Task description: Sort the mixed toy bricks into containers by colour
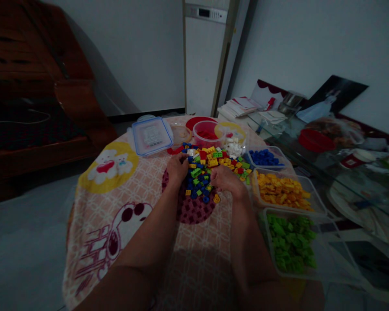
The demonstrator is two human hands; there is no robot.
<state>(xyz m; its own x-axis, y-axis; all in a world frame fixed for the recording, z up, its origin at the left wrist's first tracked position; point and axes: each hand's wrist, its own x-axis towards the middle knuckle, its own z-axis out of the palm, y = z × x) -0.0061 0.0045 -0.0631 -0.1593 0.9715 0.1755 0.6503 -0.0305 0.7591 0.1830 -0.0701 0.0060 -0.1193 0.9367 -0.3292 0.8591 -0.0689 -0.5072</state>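
Note:
A mixed pile of toy building bricks (213, 163) in yellow, blue, green, red and white lies on the cloth-covered round table. At the pile's left edge is my left hand (177, 169), its fingers curled inward near blue and white bricks; whatever they pinch is hidden. My right hand (226, 179) is closed at the pile's right side, close to green and blue bricks. Its fingertips are tucked out of sight, so I cannot make out what is in them. A few loose pieces, such as a round yellow brick (217, 198), lie nearer to me.
Clear boxes hold sorted blue bricks (266, 158), yellow bricks (280, 192) and green bricks (291, 244) on the right. Behind the pile stand a round tub (209, 141) with red pieces and white bricks (234, 147). A blue-rimmed lid (152, 136) lies left; a glass table (330, 172) adjoins.

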